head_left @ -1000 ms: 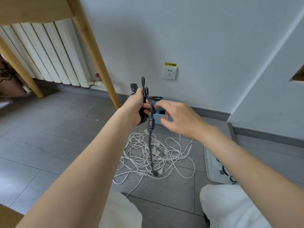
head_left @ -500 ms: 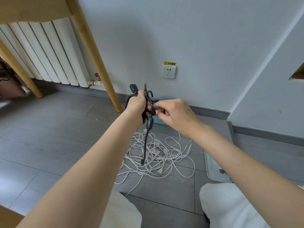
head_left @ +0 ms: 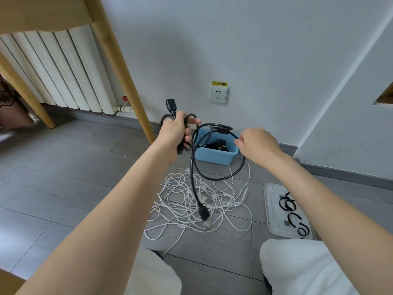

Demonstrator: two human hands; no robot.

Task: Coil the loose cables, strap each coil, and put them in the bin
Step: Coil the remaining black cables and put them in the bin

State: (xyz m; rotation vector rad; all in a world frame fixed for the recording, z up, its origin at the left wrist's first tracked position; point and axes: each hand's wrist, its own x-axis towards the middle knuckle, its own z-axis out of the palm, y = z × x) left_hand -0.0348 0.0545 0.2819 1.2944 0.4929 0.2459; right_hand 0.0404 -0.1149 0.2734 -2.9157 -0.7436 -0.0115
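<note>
My left hand (head_left: 177, 129) grips several loops of a black cable (head_left: 214, 177), with one plug sticking up above the fist. My right hand (head_left: 256, 143) pinches the same cable further along, holding a wide loop out in front of the blue bin (head_left: 214, 155). The cable's free end hangs down with its plug just above a tangle of white cables (head_left: 197, 205) on the floor. The bin stands by the wall and holds dark coiled cables. A white tray (head_left: 274, 209) at the right carries several black straps (head_left: 292, 216).
A wooden table leg (head_left: 125, 77) slants down left of my left hand. A white radiator (head_left: 53, 71) lines the wall at the left. A wall socket (head_left: 219, 94) sits above the bin. My knees in white trousers are at the bottom edge.
My right hand has moved right and away from my left hand, drawing the black cable out into a wide loop. The hanging plug end has dropped lower toward the white tangle.
</note>
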